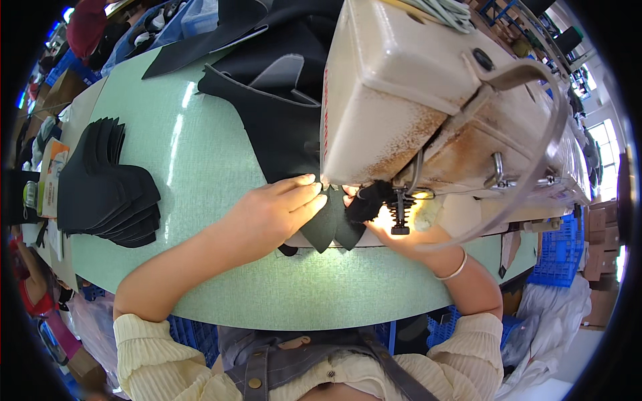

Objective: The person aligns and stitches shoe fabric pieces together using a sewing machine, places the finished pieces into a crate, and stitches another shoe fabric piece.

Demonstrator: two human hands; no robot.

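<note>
Below the head of a beige sewing machine (401,80), a black fabric piece (326,224) lies on the machine bed, with two pointed ends toward me. My left hand (277,210) is closed on its left side, fingers together close to the needle area. From the right, my right hand (408,234) reaches in under the machine head, its fingertips at the fabric's right edge. A fuzzy black pad (372,200) and a bright lamp glow partly cover that hand. The needle itself is hidden.
A fanned stack of black cut pieces (110,190) lies on the left of the green table (200,144). More black fabric (267,87) spreads behind the machine. Blue crates (558,250) and cardboard boxes (602,234) stand at the right. A curved clear tube (552,127) hangs beside the machine.
</note>
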